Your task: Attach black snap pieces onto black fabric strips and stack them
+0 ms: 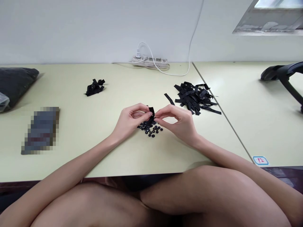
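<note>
Between the thumb and fingers of my left hand [131, 119] a short black fabric strip [151, 111] is pinched, its upper end sticking up. My right hand [178, 121] is closed in a pinch at the strip's right edge; whatever its fingertips hold is too small to make out. Under both hands lies a loose heap of small round black snap buttons [153, 131], partly hidden by the left fingers. To the right, just beyond my right hand, is a large pile of black fabric strips [194, 97], with one separate strip [169, 99] beside it.
A smaller bunch of black strips [95, 87] lies at the left. Further left are a blurred flat object [41, 130] and a dark bag [16, 86]. A power strip [151, 61] with a white cable [170, 74] sits against the wall. A black curved stand [284, 74] is far right.
</note>
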A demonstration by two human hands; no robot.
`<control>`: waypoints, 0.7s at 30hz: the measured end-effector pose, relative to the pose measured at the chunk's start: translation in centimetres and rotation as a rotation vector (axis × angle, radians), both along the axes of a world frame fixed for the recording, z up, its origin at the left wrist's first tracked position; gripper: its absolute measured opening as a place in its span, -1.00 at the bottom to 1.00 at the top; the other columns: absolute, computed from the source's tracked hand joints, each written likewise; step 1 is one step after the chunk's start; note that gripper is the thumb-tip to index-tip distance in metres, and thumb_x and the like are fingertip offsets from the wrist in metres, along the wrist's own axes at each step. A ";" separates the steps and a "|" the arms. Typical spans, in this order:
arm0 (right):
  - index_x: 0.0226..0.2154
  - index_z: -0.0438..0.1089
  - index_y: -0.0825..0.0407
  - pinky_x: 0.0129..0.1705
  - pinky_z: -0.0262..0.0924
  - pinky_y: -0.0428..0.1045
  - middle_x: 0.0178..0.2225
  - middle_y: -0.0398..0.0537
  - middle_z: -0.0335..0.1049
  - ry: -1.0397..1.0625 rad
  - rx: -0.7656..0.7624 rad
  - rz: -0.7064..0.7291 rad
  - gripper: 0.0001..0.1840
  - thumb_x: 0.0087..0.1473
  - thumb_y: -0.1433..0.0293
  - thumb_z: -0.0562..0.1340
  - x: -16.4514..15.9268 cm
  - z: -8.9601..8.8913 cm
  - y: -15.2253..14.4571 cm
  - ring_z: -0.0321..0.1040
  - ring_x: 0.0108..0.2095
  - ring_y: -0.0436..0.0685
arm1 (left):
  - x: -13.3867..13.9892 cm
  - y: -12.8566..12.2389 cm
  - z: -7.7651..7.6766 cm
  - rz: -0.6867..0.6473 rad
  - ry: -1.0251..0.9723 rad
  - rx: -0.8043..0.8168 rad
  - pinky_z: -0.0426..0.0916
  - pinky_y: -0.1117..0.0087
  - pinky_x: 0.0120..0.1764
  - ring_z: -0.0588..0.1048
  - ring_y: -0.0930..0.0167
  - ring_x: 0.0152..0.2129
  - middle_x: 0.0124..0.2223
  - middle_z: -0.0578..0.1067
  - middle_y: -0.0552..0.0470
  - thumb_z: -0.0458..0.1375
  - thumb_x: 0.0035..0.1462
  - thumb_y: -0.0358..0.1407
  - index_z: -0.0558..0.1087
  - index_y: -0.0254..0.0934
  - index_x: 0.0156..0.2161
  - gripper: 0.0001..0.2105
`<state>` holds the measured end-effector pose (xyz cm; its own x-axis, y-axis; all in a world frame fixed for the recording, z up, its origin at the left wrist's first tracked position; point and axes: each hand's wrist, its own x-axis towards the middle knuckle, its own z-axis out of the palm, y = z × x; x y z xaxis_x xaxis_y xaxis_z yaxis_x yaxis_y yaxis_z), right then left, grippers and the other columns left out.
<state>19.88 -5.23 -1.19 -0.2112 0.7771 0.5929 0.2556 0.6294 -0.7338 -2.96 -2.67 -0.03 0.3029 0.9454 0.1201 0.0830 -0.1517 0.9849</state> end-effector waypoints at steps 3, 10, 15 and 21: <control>-0.15 0.63 -0.07 -0.11 0.72 0.06 -0.19 -0.12 0.73 0.003 0.041 -0.004 -0.93 0.36 0.44 0.47 0.0 0.0 0.0 0.70 -0.24 0.11 | 0.0 -0.1 0.1 0.014 -0.009 -0.008 0.64 0.36 -0.15 0.73 0.33 -0.25 -0.18 0.73 0.02 0.58 0.16 -0.02 0.69 -0.23 -0.17 -0.66; -0.20 0.62 -0.09 -0.13 0.67 0.07 -0.24 -0.19 0.73 -0.018 0.107 -0.050 -0.85 0.32 0.50 0.48 -0.3 0.2 -0.1 0.67 -0.27 0.10 | 0.2 -0.3 0.3 -0.017 -0.059 0.012 0.73 0.29 -0.08 0.76 0.30 -0.25 -0.20 0.75 0.01 0.61 0.12 -0.05 0.75 -0.21 -0.17 -0.68; -0.21 0.60 -0.09 -0.16 0.62 0.06 -0.25 -0.21 0.72 -0.043 0.150 -0.100 -0.81 0.30 0.54 0.48 -0.3 0.2 -0.1 0.65 -0.27 0.10 | 0.2 -0.4 0.2 -0.017 -0.060 0.036 0.72 0.29 -0.05 0.78 0.28 -0.20 -0.16 0.78 -0.02 0.60 0.15 -0.05 0.77 -0.20 -0.16 -0.70; -0.20 0.57 -0.10 -0.19 0.58 0.05 -0.25 -0.21 0.71 -0.072 0.188 -0.133 -0.77 0.29 0.57 0.47 -0.2 0.2 0.0 0.61 -0.28 0.09 | 0.2 -0.4 0.2 -0.030 -0.039 0.060 0.67 0.34 -0.07 0.77 0.30 -0.18 -0.13 0.78 -0.02 0.58 0.20 -0.08 0.77 -0.19 -0.15 -0.74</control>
<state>19.67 -5.18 -0.99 -0.1616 0.6782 0.7169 0.3929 0.7106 -0.5837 -2.76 -3.10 0.21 0.3251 0.9266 0.1890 0.0394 -0.2129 0.9763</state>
